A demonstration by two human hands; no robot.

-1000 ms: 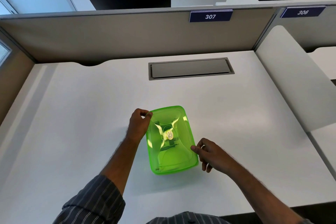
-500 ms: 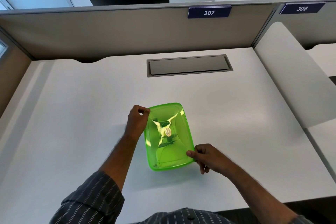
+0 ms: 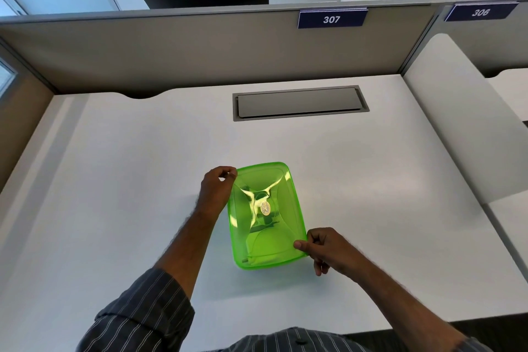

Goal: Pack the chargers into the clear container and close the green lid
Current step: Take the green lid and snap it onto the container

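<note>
A translucent green lid [image 3: 285,194] lies flat over the clear container on the white desk [image 3: 114,180], hiding most of the box beneath. Through the lid I make out dark charger shapes [image 3: 263,227] and a round sticker. My left hand [image 3: 215,190] pinches the lid's far left corner between thumb and fingers. At the near right corner, my right hand [image 3: 328,250] grips the rim with the thumb on top.
A grey cable hatch [image 3: 300,103] is set into the desk behind the container. Beige partition walls [image 3: 171,51] close off the back and the left. A white divider panel [image 3: 463,123] rises along the right side.
My right hand slid down the lid's right edge to its near right corner. The left hand stayed on the far left corner.
</note>
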